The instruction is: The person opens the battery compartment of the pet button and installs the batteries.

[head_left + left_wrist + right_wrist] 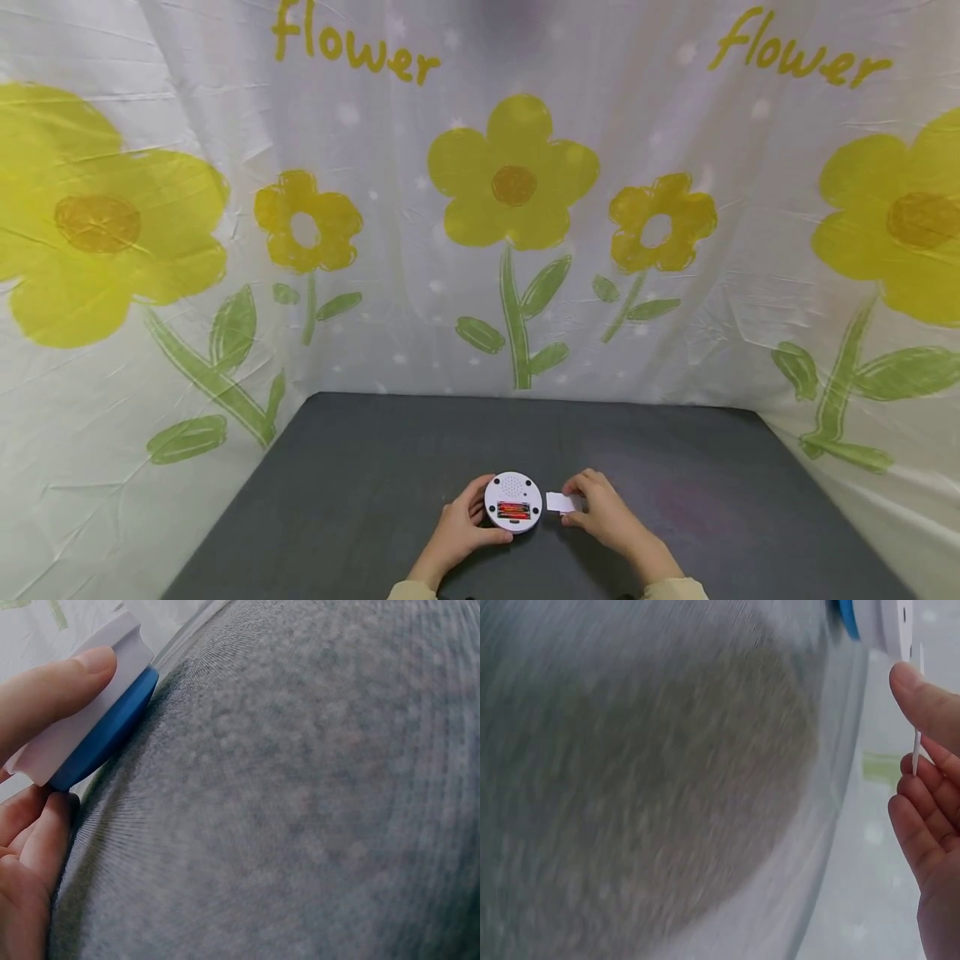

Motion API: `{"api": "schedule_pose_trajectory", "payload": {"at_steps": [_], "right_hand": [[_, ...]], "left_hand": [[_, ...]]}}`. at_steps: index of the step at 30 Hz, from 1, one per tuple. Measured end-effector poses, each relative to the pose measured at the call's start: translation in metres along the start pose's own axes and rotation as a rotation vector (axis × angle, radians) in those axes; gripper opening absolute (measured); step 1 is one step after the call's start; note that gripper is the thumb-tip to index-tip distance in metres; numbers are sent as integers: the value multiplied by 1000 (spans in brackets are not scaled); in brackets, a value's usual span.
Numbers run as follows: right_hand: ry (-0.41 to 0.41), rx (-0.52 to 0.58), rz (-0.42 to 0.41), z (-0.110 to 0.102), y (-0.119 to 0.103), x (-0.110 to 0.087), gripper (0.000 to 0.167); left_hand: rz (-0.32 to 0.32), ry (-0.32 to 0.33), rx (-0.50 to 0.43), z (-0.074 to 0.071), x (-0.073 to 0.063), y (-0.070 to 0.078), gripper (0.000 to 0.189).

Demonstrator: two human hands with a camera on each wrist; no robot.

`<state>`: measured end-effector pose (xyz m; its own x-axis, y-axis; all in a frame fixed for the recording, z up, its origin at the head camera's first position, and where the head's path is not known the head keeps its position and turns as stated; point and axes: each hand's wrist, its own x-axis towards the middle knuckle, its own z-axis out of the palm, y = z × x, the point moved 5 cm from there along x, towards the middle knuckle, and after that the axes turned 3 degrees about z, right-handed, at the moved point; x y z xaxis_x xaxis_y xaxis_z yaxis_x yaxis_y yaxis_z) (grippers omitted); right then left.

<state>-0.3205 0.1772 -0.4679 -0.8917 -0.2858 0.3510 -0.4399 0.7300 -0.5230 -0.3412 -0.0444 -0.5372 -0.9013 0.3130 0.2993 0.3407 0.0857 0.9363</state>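
Observation:
My left hand grips a round white device by its left edge, thumb at the front and fingers around the far side. Its underside faces up, with small speaker holes, dark round feet and an uncovered compartment holding red batteries. In the left wrist view the device's lower part is blue, close above the dark surface. Just right of the device, my right hand pinches a thin white cover between thumb and fingers. The right wrist view shows this cover edge-on, near the device's rim.
A dark grey table lies under both hands. Behind it and at both sides hangs a white curtain printed with yellow flowers, meeting the table's back edge.

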Motion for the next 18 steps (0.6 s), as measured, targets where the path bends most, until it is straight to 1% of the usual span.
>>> {"api": "schedule_pose_trajectory", "payload": {"at_steps": [3, 5, 9, 13, 16, 18], "right_hand": [[-9, 12, -5, 4, -6, 2, 30], [-19, 11, 2, 6, -9, 4, 29], [-44, 30, -5, 11, -16, 6, 29], [-44, 54, -45, 15, -25, 8, 30], [-48, 69, -71, 19, -31, 8, 30], [-57, 73, -85, 22, -34, 8, 29]], "left_hand": [[-4, -3, 11, 0, -1, 3, 84], [1, -8, 10, 0, -2, 8, 83], [10, -20, 1, 0, -5, 25, 81], [12, -28, 11, -1, -9, 40, 79], [18, -30, 17, -1, -10, 44, 79], [24, -31, 13, -1, -10, 44, 79]]}}
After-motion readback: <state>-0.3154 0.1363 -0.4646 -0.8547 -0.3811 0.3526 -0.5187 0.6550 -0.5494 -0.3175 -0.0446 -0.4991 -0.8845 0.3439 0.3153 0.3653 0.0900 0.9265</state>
